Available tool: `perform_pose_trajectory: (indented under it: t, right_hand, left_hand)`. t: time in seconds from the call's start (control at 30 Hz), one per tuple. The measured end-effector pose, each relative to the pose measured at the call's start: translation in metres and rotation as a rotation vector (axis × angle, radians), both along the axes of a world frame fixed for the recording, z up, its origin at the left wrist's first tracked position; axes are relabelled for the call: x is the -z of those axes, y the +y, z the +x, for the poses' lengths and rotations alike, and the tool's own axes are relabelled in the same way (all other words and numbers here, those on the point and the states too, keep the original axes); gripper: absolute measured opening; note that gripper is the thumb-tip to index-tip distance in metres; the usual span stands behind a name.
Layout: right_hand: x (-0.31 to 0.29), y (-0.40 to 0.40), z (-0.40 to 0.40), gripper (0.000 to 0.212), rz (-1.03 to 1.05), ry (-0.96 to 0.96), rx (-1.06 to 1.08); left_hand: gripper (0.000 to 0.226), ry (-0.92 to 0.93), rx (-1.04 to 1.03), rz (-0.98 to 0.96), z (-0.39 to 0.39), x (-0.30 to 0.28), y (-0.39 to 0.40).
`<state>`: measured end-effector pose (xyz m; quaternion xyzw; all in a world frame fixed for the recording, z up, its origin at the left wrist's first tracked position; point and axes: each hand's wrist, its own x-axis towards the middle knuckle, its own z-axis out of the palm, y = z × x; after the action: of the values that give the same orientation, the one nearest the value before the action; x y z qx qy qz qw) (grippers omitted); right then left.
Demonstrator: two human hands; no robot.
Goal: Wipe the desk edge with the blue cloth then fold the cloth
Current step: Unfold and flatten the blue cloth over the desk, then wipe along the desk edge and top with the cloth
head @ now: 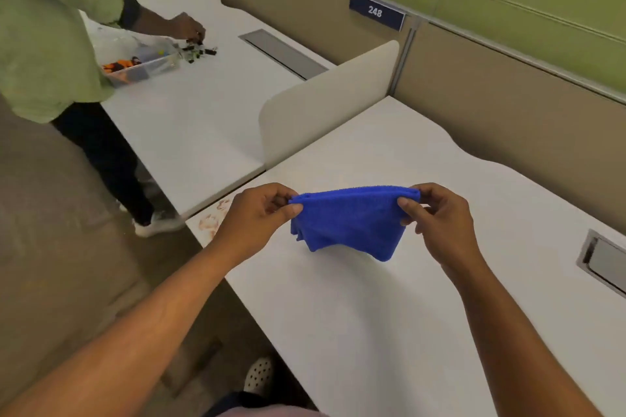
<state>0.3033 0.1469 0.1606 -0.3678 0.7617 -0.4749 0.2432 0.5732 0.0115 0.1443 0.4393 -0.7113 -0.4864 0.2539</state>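
Observation:
A blue cloth hangs doubled over above the white desk, stretched between both hands. My left hand pinches its upper left corner. My right hand pinches its upper right corner. The cloth's lower folds droop toward the desk surface. The desk's near edge runs diagonally from the left corner down to the bottom. Reddish smears mark the desk's left corner, just left of my left hand.
A cream divider panel separates my desk from a neighbouring desk, where a person in a green shirt handles small parts beside a clear plastic bin. A metal cable tray sits in the desk at right. Tan partition walls stand behind.

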Motion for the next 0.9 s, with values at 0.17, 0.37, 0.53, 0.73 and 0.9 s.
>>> perform_pose_trajectory:
  t: [0.17, 0.37, 0.53, 0.73, 0.9]
  right_hand:
    - [-0.001, 0.002, 0.006, 0.005, 0.009, -0.037, -0.16]
    - [0.023, -0.049, 0.032, 0.005, 0.15, -0.007, -0.315]
    - [0.087, -0.096, 0.078, 0.017, 0.211, 0.058, -0.33]
    - [0.14, -0.085, 0.172, 0.052, 0.183, 0.245, -0.373]
    - [0.181, -0.092, 0.189, 0.075, 0.439, 0.71, -0.631]
  left_hand:
    - [0.017, 0.114, -0.034, 0.245, 0.036, 0.005, 0.038]
    - [0.013, -0.064, -0.302, 0.27, 0.055, 0.054, 0.05]
    - [0.017, -0.184, -0.532, 0.327, 0.075, 0.115, 0.042]
    - [0.013, -0.14, -0.584, 0.322, 0.095, 0.143, 0.024]
    - [0.01, -0.114, -0.585, 0.289, 0.113, 0.156, 0.012]
